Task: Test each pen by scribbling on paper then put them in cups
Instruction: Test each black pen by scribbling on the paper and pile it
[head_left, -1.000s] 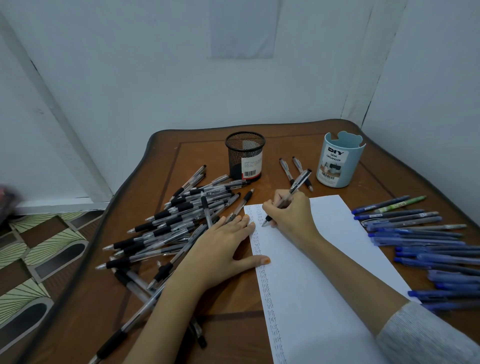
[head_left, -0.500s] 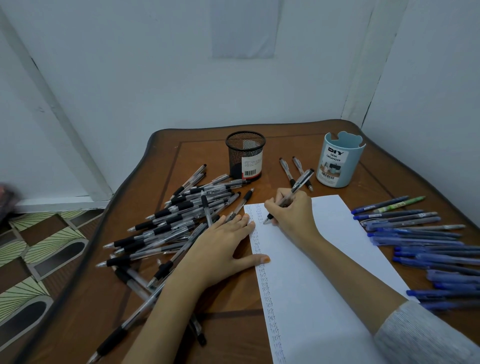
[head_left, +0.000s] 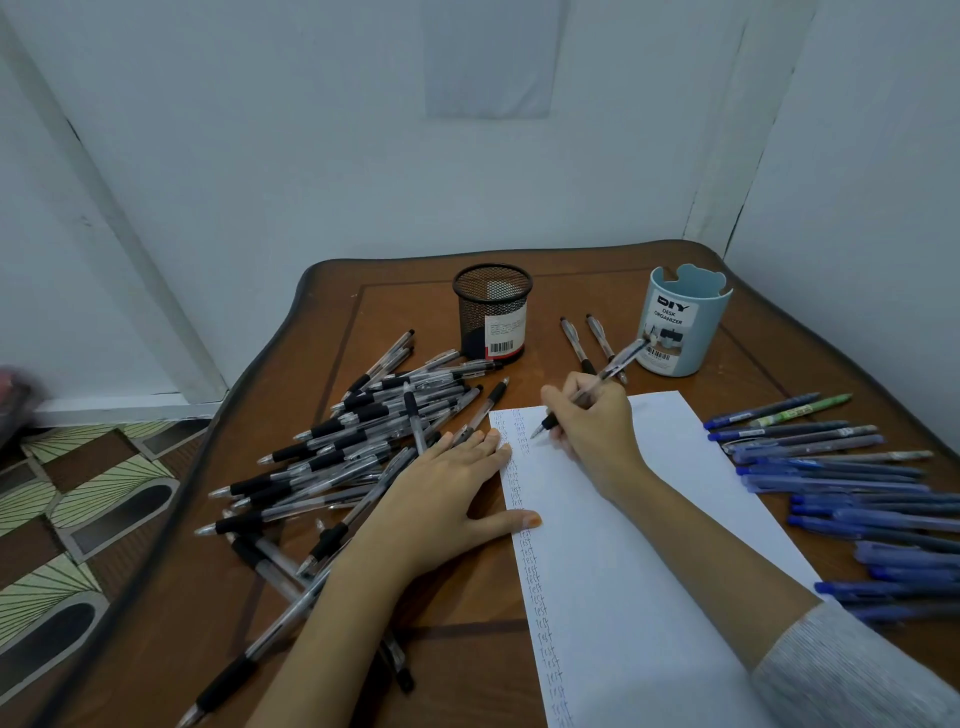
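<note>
- Head view, pen (head_left: 592, 395): clear barrel, black rubber grip and silver tip. It slants up and away towards the far right, its back end in front of the light blue cup (head_left: 680, 322).
- Right hand (head_left: 597, 431) grips this pen, fingers curled tight round the black grip. The tip is at the paper (head_left: 649, 545), near the top of the sheet beside the writing.
- The paper is a white sheet lying lengthwise on the wooden table (head_left: 415, 649). A column of small handwritten "test" words runs down its left edge, with a few more words at the top next to it.
- Left hand (head_left: 441, 493) lies flat, fingers straight and close together. The fingertips touch the sheet's top left corner and the thumb is spread out onto its left edge.
- A pile of black-grip pens (head_left: 353, 441) lies criss-crossed left of the paper, partly under the left forearm.
- Two more pens (head_left: 576, 345) lie side by side on the table between the cups.
- Blue pens (head_left: 831, 467) lie in a rough row right of the paper, with one green pen (head_left: 802, 410) at the far end.
- The black mesh cup (head_left: 492, 312) stands upright with a barcode label. The light blue cup, labelled "DIY desk organizer", stands to its right.
</note>
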